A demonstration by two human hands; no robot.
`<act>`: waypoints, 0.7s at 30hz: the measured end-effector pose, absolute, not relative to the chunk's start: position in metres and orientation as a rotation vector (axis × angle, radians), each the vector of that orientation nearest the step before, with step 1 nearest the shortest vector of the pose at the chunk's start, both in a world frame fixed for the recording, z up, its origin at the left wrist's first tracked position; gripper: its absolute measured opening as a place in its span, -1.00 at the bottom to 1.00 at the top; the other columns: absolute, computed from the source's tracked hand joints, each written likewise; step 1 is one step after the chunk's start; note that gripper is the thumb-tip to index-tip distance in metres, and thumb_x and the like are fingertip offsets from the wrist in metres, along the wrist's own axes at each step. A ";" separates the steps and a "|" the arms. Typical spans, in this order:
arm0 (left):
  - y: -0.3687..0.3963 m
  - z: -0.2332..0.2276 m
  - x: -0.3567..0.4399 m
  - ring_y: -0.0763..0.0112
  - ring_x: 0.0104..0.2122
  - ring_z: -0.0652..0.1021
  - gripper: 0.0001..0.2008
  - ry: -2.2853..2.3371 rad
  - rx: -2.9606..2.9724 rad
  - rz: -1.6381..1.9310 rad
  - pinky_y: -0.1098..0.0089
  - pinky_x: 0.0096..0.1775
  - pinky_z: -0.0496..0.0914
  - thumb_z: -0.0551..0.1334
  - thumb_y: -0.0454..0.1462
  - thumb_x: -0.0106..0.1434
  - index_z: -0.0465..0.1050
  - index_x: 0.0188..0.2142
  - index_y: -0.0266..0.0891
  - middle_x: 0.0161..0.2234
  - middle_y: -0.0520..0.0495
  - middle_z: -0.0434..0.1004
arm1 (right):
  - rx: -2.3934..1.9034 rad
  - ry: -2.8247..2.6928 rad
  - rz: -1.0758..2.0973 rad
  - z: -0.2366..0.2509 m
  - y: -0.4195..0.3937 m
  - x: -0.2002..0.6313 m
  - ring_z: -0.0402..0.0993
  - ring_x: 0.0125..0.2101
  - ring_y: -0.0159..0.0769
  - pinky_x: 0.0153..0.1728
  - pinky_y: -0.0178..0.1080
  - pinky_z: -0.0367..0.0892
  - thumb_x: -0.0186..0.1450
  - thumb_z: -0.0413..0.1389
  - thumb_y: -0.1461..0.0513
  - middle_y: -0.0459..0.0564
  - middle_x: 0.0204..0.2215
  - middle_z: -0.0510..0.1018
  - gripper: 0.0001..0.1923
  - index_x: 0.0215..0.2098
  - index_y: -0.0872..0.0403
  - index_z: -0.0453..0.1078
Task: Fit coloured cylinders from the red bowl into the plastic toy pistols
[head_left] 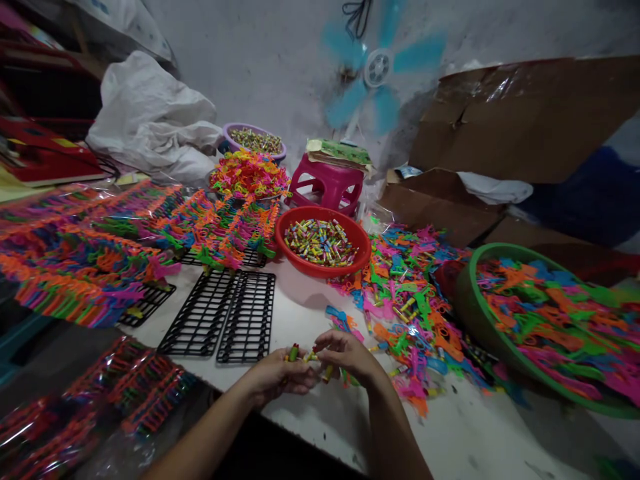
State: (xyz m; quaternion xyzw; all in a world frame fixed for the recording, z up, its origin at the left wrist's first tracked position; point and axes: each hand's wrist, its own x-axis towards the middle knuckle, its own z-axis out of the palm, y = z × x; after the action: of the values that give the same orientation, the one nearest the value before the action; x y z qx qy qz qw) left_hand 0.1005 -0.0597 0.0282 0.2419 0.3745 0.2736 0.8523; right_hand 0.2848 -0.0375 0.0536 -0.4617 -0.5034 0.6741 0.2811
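Can count three small yellow-green tubes (294, 353) at the hands, above the front of the white table (295, 300). Holds one in the half-curled left hand (283, 375), palm up; narrows the right hand (345, 355) around the other two, just beside. Can count two black racks (245, 319) left of there, one red bowl (323, 269) ahead, filled with uncountable tubes, and one heap of gun-shaped plastic pieces (425, 300) rightward. Farther out, can find one green basin (473, 313), one purple bowl (281, 153), one pink stool (333, 183), one blue-bladed fan (379, 68). Cannot make out print on the tubes: too small, blurred.
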 end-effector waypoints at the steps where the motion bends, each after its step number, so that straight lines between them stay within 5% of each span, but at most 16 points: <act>1: -0.060 0.029 0.101 0.41 -0.44 0.55 -0.77 0.792 0.504 0.575 0.40 -0.34 0.38 0.32 -0.32 -0.03 0.38 -0.33 -0.31 -0.38 -0.12 0.56 | -1.264 -1.348 1.770 0.054 -0.037 0.285 0.34 -0.70 -0.49 -0.76 -0.47 0.16 -0.04 0.23 0.17 -0.14 -0.57 0.45 -0.69 -0.38 0.15 0.31; 7: -0.063 0.032 0.099 0.27 -0.36 0.56 -0.68 0.688 0.556 0.489 0.31 -0.28 0.37 0.31 -0.26 0.00 0.40 -0.23 -0.35 -0.28 -0.23 0.54 | -1.356 -1.535 1.737 0.059 -0.035 0.278 0.24 -0.78 -0.51 -0.80 -0.46 0.08 -0.01 0.20 0.11 -0.20 -0.72 0.37 -0.73 -0.47 0.14 0.33; 12: -0.063 0.026 0.110 0.31 -0.31 0.55 -0.74 0.666 0.362 0.750 0.30 -0.23 0.37 0.27 -0.25 0.06 0.38 -0.23 -0.29 -0.26 -0.14 0.53 | -1.404 -1.420 1.139 0.046 -0.034 0.258 0.31 -0.64 -0.44 -0.64 -0.38 0.20 0.10 0.08 0.09 -0.16 -0.64 0.36 -0.78 -0.52 0.08 0.29; 21: -0.060 0.022 0.122 0.42 -0.49 0.53 -0.88 0.662 0.057 0.937 0.30 -0.31 0.43 0.23 -0.38 0.10 0.37 -0.32 -0.33 -0.46 -0.03 0.51 | -1.399 -1.719 0.878 0.041 -0.043 0.242 0.32 -0.54 -0.37 -0.49 -0.34 0.21 0.21 -0.02 0.13 -0.08 -0.56 0.44 -0.79 -0.39 0.05 0.39</act>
State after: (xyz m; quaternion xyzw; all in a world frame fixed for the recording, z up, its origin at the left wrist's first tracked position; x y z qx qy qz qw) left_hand 0.1217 -0.0598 0.0224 0.0271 0.3132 0.4431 0.8396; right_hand 0.2417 -0.0427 0.0409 -0.5450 -0.6701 0.3423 0.3698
